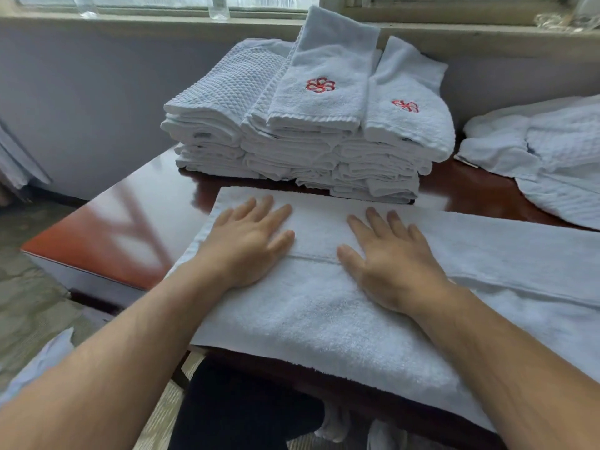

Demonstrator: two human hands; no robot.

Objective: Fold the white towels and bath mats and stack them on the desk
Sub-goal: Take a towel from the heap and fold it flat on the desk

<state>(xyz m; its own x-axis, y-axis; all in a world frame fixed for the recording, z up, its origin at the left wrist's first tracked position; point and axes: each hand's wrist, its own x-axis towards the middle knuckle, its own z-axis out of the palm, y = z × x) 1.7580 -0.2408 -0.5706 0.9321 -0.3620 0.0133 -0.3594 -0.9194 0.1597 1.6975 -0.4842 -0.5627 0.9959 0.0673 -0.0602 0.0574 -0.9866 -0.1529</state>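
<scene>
Both hands lie flat, fingers spread, on a white towel [324,319] stretched across the near edge of the desk [139,222], the left hand [250,241] beside the right hand [389,258], either side of a fold line. Behind them sits a stack [292,147] of folded towels, 2 with red flower marks on top, and loose linen [545,157] lies at the far right.

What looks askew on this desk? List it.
Atop the folded stack, the left red-emblem towel and the right red-emblem towel lie crooked, fanned apart; the right one sags over the stack's edge. An unfolded heap of white linen lies rumpled at the desk's far right. Nothing spilled or damaged shows.
</scene>
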